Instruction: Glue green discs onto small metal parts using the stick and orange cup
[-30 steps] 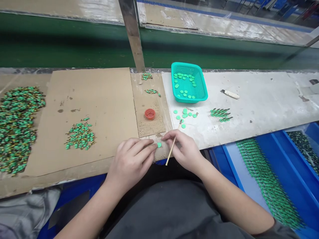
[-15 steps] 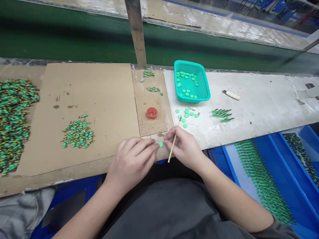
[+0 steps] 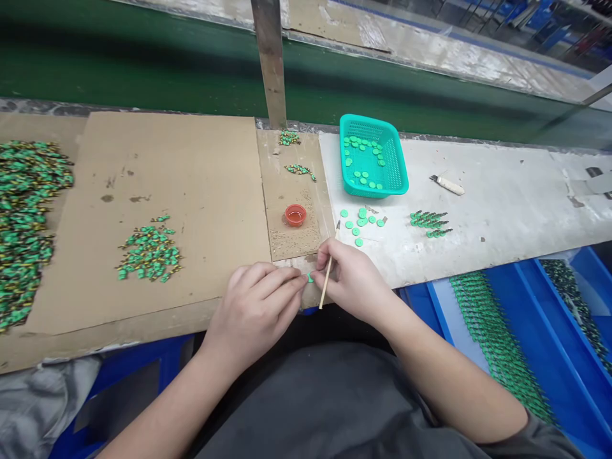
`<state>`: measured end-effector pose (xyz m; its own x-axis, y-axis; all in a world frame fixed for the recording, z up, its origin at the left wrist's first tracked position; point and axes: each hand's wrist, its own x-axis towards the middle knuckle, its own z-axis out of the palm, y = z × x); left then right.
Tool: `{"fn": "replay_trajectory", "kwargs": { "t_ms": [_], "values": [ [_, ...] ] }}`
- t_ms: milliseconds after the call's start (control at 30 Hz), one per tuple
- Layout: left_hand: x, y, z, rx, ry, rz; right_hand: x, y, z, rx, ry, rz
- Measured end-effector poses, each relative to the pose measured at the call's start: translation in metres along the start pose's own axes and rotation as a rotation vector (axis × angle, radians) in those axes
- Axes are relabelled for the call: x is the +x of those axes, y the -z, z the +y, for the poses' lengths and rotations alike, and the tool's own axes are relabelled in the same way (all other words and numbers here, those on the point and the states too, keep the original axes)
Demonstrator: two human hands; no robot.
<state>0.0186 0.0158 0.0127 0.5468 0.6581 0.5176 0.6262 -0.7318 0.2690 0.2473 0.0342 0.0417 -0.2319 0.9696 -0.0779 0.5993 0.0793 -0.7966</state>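
While both hands meet at the tabletop [image 3: 478, 210] edge:
Left hand [image 3: 255, 309]: fingers pinching green disc [image 3: 310, 276], light, stiff, gripped by rim.
Right hand [image 3: 351, 280]: fingers grasping thin stick [image 3: 327, 272], midway.

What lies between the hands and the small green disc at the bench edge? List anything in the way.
Nothing visible does. The left hand has its fingertips right at the green disc, and the right hand, holding a thin wooden stick, meets it from the other side. The red cap sits apart, farther back.

Factory workbench [image 3: 478, 204], conveyor belt [image 3: 143, 70], part piles [image 3: 23, 217]
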Motion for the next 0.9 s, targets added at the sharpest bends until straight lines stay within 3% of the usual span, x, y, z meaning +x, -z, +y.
{"fn": "replay_trajectory", "kwargs": {
  "t_ms": [100,233,300,500,767,900],
  "values": [
    [0.001,0.001,0.0,0.0,0.007,0.012,0.001,-0.001,-0.001,0.041,0.012,0.032],
    [0.0,0.001,0.0,-0.007,0.025,0.008,-0.007,0.01,0.0,0.349,-0.002,0.277],
    [0.0,0.001,0.0,-0.017,0.032,0.006,-0.014,0.017,0.001,0.383,0.039,0.344],
    [0.0,0.001,0.001,-0.026,0.048,0.019,-0.029,0.01,0.012,0.216,0.181,0.219],
    [-0.001,0.008,0.012,0.087,0.044,-0.027,-0.023,-0.004,0.027,0.085,0.223,0.189],
    [-0.005,0.013,0.023,-0.065,0.119,0.003,-0.026,-0.004,0.022,0.104,0.282,0.177]
  ]
}}
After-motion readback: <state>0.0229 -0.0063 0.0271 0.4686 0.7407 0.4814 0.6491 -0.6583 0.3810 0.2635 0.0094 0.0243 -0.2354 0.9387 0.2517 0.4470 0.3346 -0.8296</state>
